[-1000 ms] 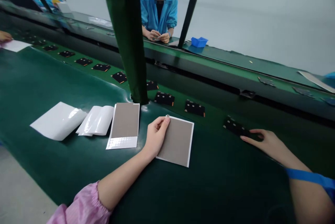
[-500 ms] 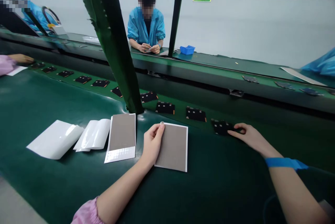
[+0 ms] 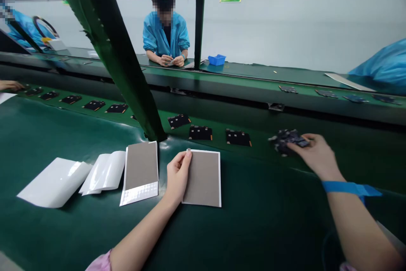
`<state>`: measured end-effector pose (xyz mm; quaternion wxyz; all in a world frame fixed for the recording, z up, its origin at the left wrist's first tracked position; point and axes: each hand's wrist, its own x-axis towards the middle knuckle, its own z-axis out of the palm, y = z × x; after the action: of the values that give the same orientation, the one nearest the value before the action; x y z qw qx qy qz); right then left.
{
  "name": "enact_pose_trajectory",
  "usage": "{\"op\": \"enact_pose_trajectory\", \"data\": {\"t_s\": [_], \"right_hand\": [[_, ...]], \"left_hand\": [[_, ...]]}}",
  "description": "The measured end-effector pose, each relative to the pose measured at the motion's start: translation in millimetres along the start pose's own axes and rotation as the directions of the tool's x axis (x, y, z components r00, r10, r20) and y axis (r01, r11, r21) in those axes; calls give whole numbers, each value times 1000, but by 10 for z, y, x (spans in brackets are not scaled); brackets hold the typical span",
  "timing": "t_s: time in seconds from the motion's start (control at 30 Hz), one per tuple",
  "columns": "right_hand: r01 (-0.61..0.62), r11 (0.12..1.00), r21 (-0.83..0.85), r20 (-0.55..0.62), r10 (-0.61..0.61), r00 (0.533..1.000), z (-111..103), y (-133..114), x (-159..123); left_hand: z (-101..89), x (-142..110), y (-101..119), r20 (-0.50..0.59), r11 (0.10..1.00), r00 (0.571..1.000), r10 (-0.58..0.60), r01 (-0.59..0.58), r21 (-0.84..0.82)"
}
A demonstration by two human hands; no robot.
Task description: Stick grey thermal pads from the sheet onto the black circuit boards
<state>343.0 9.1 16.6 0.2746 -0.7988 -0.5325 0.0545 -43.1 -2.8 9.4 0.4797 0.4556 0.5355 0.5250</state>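
My left hand (image 3: pixel 178 174) is closed at the left edge of a grey sheet with a white border (image 3: pixel 203 179), thumb along its upper left corner. A tiny grey piece (image 3: pixel 189 150) shows at the thumb tip; whether it is stuck to the sheet or pinched, I cannot tell. My right hand (image 3: pixel 317 154), a blue band at its wrist, grips a dark circuit board (image 3: pixel 287 142) by its right side. That board is raised and tilted, slightly blurred, above the green strip. Left of it lie more black boards, the nearest one (image 3: pixel 238 137) flat.
A second grey sheet (image 3: pixel 141 165) and curled white glossy sheets (image 3: pixel 104 171) lie left of my left hand. A slanted green post (image 3: pixel 127 68) rises behind them. Across the line sits a co-worker in blue (image 3: pixel 166 36), near a blue tray (image 3: pixel 217 60). Another person's hand (image 3: pixel 11 85) is far left.
My right hand has first drawn the board left along the strip, then lifted and tilted it. The left hand keeps its hold on the sheet. The camera view has shifted.
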Motion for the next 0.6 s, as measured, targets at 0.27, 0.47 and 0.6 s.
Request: {"op": "enact_pose_trajectory", "data": {"t_s": [0.27,0.47,0.6], "right_hand": [[-116,952,-284,162,167,973,96,-420,-147],[-155,950,-270,183,209,961,538,-1034,-115],[-192,969,-158,237,226,945,586,-1167,-9]], "left_hand": [[11,-4,17,-6,1000,1000,6,-6,-1],[9,-8,14,-15,1000,1000,25,-24,19],[5,-6,-8,-3,1000,1000,22,-22,-2]]}}
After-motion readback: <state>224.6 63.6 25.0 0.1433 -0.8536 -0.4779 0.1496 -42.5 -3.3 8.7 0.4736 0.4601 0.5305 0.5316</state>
